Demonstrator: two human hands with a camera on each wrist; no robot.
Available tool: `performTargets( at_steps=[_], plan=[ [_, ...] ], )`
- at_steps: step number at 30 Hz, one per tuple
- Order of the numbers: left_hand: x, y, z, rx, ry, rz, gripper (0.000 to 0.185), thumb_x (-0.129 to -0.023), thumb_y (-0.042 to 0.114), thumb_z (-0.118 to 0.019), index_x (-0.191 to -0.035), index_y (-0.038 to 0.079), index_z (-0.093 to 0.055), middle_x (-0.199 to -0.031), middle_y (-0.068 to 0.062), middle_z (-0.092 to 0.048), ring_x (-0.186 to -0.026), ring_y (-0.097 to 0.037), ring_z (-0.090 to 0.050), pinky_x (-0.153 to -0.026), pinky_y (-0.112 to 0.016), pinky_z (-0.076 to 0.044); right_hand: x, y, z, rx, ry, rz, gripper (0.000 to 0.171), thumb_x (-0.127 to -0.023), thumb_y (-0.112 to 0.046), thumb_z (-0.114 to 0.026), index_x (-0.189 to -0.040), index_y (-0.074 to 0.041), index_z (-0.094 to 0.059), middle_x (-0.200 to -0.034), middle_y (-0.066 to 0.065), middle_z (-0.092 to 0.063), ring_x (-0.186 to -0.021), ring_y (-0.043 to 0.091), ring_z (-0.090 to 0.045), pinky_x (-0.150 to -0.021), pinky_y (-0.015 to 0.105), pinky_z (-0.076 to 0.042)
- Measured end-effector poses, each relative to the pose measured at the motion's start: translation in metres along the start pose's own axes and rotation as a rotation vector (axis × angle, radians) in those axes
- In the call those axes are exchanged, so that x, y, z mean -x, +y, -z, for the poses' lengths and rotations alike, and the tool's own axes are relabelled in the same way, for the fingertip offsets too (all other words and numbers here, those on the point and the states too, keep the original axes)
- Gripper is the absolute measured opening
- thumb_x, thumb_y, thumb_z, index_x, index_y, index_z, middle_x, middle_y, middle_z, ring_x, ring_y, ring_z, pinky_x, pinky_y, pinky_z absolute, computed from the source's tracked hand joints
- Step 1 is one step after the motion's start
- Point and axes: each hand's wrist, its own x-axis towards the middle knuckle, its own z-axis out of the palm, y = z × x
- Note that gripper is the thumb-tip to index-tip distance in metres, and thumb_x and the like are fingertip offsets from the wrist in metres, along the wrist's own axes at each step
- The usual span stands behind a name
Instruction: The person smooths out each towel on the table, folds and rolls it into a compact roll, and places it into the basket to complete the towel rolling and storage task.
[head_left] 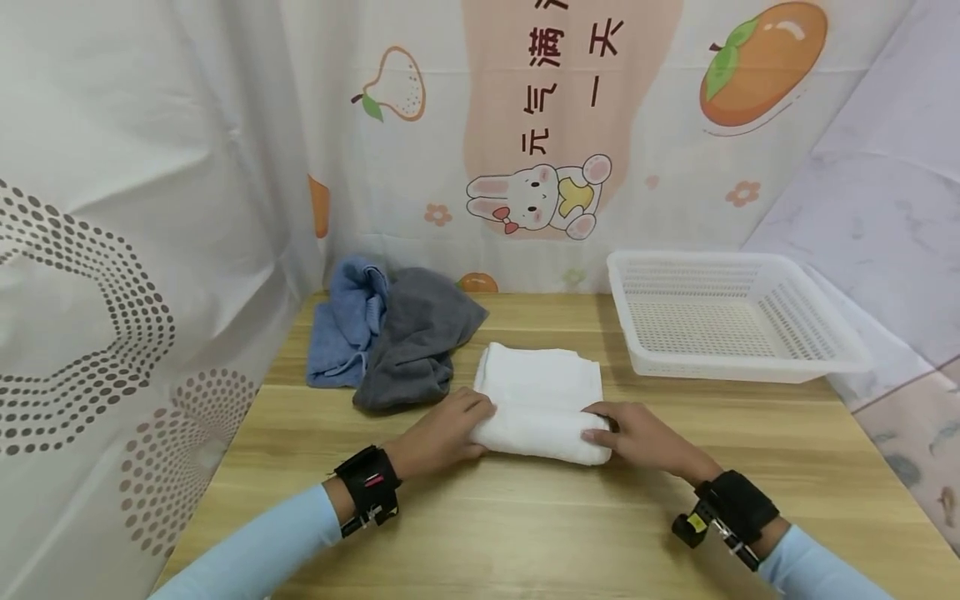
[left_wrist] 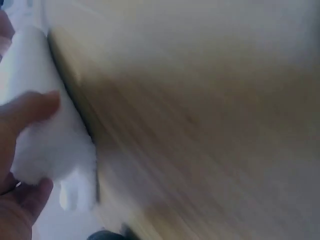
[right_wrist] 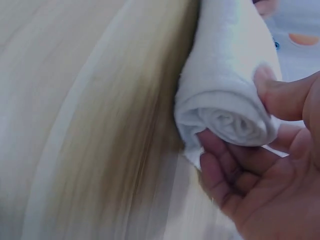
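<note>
A white towel (head_left: 536,379) lies on the wooden table, its near part rolled into a thick cylinder and its far part flat. My left hand (head_left: 447,427) grips the left end of the roll, thumb on the near side and fingers over the top. At the right end, my right hand (head_left: 637,435) holds the roll between thumb and fingers. The spiral of layers (right_wrist: 232,125) shows at that end in the right wrist view, with fingers curled beneath it. In the left wrist view the thumb (left_wrist: 37,107) presses on the white cloth.
A crumpled grey towel (head_left: 416,333) lies left of the white one, overlapping a blue towel (head_left: 337,333) at the back left. A white perforated plastic basket (head_left: 742,371) stands at the back right. Printed curtains (head_left: 405,192) hang behind the table (head_left: 487,533).
</note>
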Motion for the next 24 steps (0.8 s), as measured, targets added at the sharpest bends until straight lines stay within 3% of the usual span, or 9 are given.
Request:
performTargets(
  at_steps=[6, 8, 12, 16, 20, 24],
  plan=[
    [0.000, -0.006, 0.004, 0.172, -0.052, 0.025, 0.047, -0.092, 0.029, -0.080, -0.129, 0.006, -0.064, -0.123, -0.007, -0.065, -0.114, -0.019, -0.060, -0.095, -0.033, -0.051, 0.003, -0.003, 0.002, -0.166, -0.041, -0.134, 0.030, -0.102, -0.035, -0.065, -0.121, -0.012, -0.064, -0.093, 0.004, -0.057, -0.081, 0.017, -0.050, -0.068, 0.029, -0.042],
    [-0.003, -0.008, 0.006, 0.211, -0.094, 0.038, 0.045, -0.094, 0.031, -0.077, -0.130, 0.008, -0.065, -0.125, -0.005, -0.065, -0.116, -0.017, -0.059, -0.096, -0.032, -0.050, 0.007, -0.007, -0.001, -0.154, -0.006, -0.101, 0.027, -0.100, -0.031, -0.069, -0.119, -0.011, -0.063, -0.100, 0.008, -0.058, -0.081, 0.016, -0.052, -0.067, 0.028, -0.045],
    [-0.010, -0.012, 0.012, 0.295, -0.161, 0.087, 0.040, -0.094, 0.030, -0.077, -0.129, 0.012, -0.068, -0.124, 0.001, -0.067, -0.113, -0.010, -0.059, -0.094, -0.029, -0.049, 0.014, -0.016, -0.011, 0.171, 0.186, 0.152, 0.031, -0.090, -0.023, -0.081, -0.115, -0.009, -0.068, -0.119, 0.017, -0.059, -0.084, 0.015, -0.059, -0.067, 0.030, -0.051],
    [-0.016, -0.016, 0.017, 0.364, -0.183, 0.113, 0.032, -0.093, 0.027, -0.078, -0.122, 0.014, -0.071, -0.116, 0.006, -0.069, -0.102, -0.006, -0.060, -0.087, -0.027, -0.050, 0.015, -0.024, -0.022, 0.502, 0.378, 0.376, 0.046, -0.081, -0.021, -0.088, -0.120, -0.003, -0.071, -0.122, 0.018, -0.062, -0.100, 0.027, -0.062, -0.082, 0.041, -0.054],
    [-0.019, -0.017, 0.017, 0.388, -0.192, 0.131, 0.029, -0.094, 0.027, -0.077, -0.120, 0.015, -0.072, -0.113, 0.007, -0.070, -0.098, -0.005, -0.061, -0.084, -0.026, -0.049, 0.020, -0.023, -0.029, 0.659, 0.362, 0.441, 0.075, -0.075, -0.035, -0.091, -0.129, 0.009, -0.063, -0.123, 0.018, -0.062, -0.114, 0.034, -0.058, -0.095, 0.049, -0.050],
    [-0.020, -0.017, 0.015, 0.407, -0.192, 0.145, 0.029, -0.095, 0.028, -0.077, -0.119, 0.015, -0.073, -0.113, 0.007, -0.071, -0.098, -0.006, -0.062, -0.084, -0.026, -0.050, 0.020, -0.018, -0.032, 0.745, 0.325, 0.452, 0.078, -0.071, -0.024, -0.095, -0.130, 0.013, -0.060, -0.123, 0.021, -0.059, -0.114, 0.036, -0.056, -0.094, 0.050, -0.051]
  ],
)
